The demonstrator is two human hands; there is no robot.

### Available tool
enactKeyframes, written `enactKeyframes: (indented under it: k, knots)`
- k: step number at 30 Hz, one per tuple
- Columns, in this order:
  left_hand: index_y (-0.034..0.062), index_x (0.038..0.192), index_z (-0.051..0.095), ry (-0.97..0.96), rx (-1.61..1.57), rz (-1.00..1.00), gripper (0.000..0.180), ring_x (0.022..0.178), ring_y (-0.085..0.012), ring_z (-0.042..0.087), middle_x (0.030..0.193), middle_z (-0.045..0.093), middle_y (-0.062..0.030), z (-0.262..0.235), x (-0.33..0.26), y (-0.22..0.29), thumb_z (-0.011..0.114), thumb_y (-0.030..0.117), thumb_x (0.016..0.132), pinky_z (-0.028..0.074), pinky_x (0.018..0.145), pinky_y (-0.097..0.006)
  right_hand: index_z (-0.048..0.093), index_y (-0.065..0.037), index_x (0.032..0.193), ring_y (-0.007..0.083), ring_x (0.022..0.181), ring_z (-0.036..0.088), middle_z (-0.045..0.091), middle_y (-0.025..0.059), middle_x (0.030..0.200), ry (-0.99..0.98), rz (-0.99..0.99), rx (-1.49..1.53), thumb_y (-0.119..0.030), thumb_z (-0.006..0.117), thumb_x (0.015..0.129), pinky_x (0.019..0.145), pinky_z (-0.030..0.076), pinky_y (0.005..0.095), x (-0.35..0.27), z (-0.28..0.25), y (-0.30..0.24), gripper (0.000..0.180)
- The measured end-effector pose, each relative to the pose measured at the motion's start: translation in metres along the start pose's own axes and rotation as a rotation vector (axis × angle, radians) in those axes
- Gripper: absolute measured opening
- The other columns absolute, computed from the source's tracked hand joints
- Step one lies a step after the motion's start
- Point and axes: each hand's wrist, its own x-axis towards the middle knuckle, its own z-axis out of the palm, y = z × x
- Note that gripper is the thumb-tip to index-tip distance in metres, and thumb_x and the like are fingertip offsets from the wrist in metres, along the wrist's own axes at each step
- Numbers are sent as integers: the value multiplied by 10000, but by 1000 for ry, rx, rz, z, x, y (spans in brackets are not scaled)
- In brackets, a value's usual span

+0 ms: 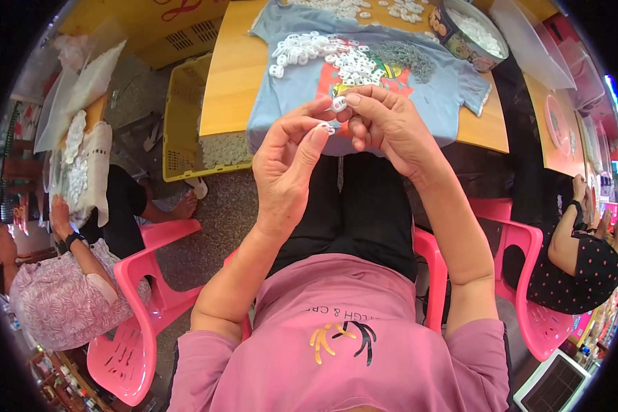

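Over the table's near edge, my two hands are close together. Pinched between the thumb and fingers of my right hand [391, 127] is a small white plastic piece [339, 104] with dark openings. My left hand [288, 154] pinches a second small white piece [329, 128] just below it, with a tiny greyish part beside it that is too small to name. On the blue printed cloth [271, 106], shaped like a T-shirt, lie a heap of white plastic pieces [309, 49] with holes and a pile of small grey metal parts [405, 58].
A round tin [470, 38] of white pieces stands at the table's far right. Left of the wooden table [223, 86] is a yellow crate [178, 130] with more pieces. People sit on pink chairs [134, 329] at both sides, beside other tables.
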Motion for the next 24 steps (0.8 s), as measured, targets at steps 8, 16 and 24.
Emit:
enactKeyframes:
  k: [8,16,24]
  knots:
    - [0,1062,576,5,94,29,104,1090,-144,565,1243,585,-144,10,-6,2,560,37,967,426,988,-294,640,-16,1123,56,688,581,624,3,814,78,-113,-39,-173,654,931,608,513,205,-20,9,3,249]
    - [-9,1061,579,105,-72,-125,120,1015,-140,606,1129,636,-126,25,-6,8,571,66,967,482,922,-293,632,-11,1177,41,726,567,614,-13,841,107,-157,-32,-174,647,938,634,502,210,-37,7,4,290]
    - [-2,1045,579,106,-114,-270,145,792,-123,620,911,660,-87,31,-4,7,592,118,965,509,733,-257,603,11,1237,52,702,555,597,-6,839,127,-215,-11,-145,598,966,639,512,225,-56,3,-1,312]
